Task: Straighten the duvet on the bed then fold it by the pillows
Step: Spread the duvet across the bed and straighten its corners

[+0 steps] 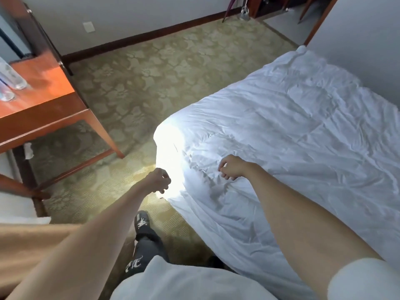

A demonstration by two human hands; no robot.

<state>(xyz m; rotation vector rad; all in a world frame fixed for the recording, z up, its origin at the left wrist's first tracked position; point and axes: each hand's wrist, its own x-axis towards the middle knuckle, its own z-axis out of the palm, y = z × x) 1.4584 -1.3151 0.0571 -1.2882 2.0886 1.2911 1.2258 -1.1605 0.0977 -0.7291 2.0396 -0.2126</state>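
Fingers (pixel 225 174) of the right hand (pixel 230 167) are seen curled downward over the duvet (pixel 292 131), their tips pressed into or gathering the wrinkled white cloth just inside the bed's near corner; whether a fold is actually pinched cannot be told. Fingers of the left hand (pixel 159 180) are seen loosely curled at the duvet's overexposed corner edge, where glare hides any contact, so a grip there cannot be told either. The duvet is spread across the whole bed, creased throughout, draping over the near side and reaching from the corner by the fingers away to the far end by the wall (pixel 357 40). Both bare forearms are stretched forward from short pale sleeves. Left of the bed's corner, a patterned green carpet (pixel 151 72) is shown, with a dark shoe (pixel 141 220) planted on it just beside the bed. Farther left of the bed, a reddish wooden desk (pixel 43 100) is seen, with clear bottles (pixel 13 76) standing on it.
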